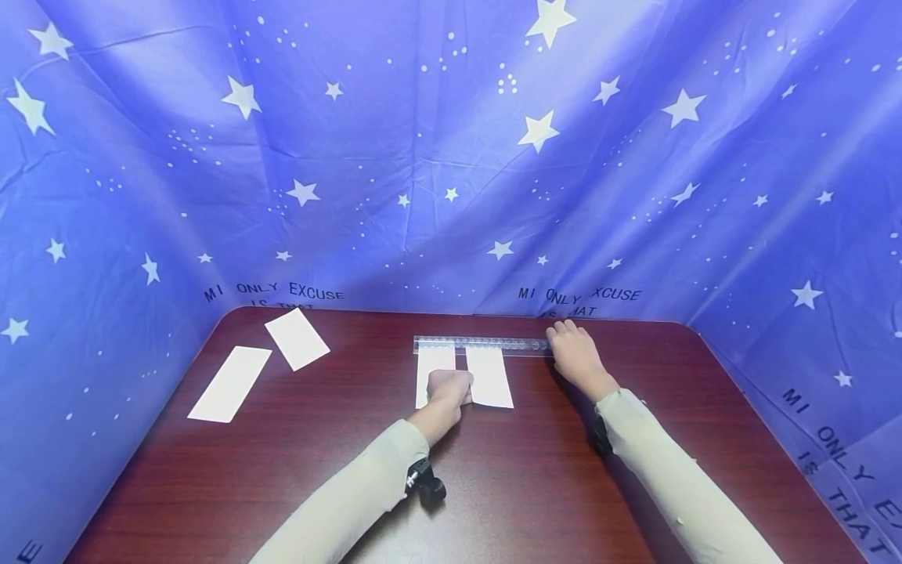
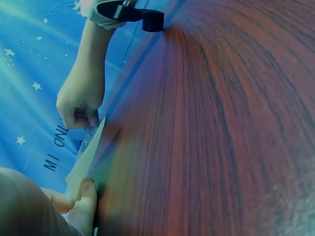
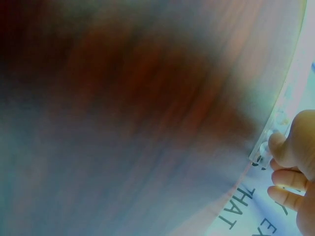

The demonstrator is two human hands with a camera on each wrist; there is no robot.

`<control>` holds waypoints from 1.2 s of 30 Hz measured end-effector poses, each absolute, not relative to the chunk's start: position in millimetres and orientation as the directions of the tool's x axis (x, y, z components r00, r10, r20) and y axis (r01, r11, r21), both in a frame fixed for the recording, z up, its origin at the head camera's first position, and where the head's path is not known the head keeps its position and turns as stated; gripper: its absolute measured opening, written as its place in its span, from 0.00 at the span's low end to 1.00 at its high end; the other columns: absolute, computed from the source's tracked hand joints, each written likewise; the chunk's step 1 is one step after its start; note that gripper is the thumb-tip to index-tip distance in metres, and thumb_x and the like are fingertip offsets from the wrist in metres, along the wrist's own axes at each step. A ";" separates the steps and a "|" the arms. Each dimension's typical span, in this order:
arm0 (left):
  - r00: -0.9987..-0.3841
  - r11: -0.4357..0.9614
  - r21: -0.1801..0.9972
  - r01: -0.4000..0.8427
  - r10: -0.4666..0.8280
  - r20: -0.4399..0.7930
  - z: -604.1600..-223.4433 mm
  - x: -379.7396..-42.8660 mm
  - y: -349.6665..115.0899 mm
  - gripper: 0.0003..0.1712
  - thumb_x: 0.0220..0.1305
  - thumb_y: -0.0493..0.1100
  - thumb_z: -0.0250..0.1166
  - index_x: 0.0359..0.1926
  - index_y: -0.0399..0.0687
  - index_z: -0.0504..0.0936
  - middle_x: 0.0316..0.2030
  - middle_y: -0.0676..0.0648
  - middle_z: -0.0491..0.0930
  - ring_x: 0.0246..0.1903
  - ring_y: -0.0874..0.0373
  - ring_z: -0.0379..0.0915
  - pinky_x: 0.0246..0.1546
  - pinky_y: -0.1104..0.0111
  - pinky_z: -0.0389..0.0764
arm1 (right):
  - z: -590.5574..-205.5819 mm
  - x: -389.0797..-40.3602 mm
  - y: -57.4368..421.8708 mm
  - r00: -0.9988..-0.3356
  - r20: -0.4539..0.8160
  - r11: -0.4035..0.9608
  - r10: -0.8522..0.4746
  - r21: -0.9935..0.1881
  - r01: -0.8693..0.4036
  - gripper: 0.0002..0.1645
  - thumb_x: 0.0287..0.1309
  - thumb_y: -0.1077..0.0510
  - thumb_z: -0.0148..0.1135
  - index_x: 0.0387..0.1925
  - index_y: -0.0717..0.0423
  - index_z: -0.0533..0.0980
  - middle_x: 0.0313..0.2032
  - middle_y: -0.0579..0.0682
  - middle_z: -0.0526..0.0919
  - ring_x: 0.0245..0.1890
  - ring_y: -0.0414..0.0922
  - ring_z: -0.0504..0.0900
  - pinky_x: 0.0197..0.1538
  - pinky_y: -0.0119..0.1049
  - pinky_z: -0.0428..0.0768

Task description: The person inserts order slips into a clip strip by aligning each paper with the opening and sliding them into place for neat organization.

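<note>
A clear plastic ruler (image 1: 486,345) lies across the top ends of two white paper pieces, one left (image 1: 434,359) and one right (image 1: 491,380), with a narrow gap between them. My left hand (image 1: 448,388) covers part of the left piece. In the left wrist view, its thumb (image 2: 87,196) and a finger pinch the edge of a white paper piece (image 2: 88,155) whose far part is raised. Beyond the right piece, my right hand (image 1: 576,356) grips the ruler's right end; the right wrist view has that ruler end (image 3: 263,150) against the fingers.
Two more white paper pieces lie at the table's left, a longer one (image 1: 230,384) and a shorter one (image 1: 297,338) behind it. The brown wood-grain table (image 1: 521,486) meets a blue star-patterned curtain (image 1: 423,157) at the back and sides.
</note>
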State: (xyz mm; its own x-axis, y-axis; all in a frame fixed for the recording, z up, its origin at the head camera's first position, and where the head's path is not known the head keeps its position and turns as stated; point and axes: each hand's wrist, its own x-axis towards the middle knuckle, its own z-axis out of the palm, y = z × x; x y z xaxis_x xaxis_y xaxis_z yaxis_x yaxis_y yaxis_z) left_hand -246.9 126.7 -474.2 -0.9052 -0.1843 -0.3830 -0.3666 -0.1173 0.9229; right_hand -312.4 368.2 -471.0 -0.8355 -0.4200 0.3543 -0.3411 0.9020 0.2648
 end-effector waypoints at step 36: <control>-0.905 -0.070 0.928 -0.365 -0.206 -0.372 -475.2 -245.6 121.5 0.13 0.35 0.25 0.52 0.13 0.49 0.66 0.11 0.54 0.67 0.06 0.65 0.59 0.08 0.79 0.67 | -471.8 -312.7 367.6 -0.835 0.362 0.905 -0.414 0.263 -0.335 0.19 0.31 0.67 0.70 0.31 0.64 0.73 0.30 0.58 0.75 0.38 0.57 0.73 0.36 0.49 0.79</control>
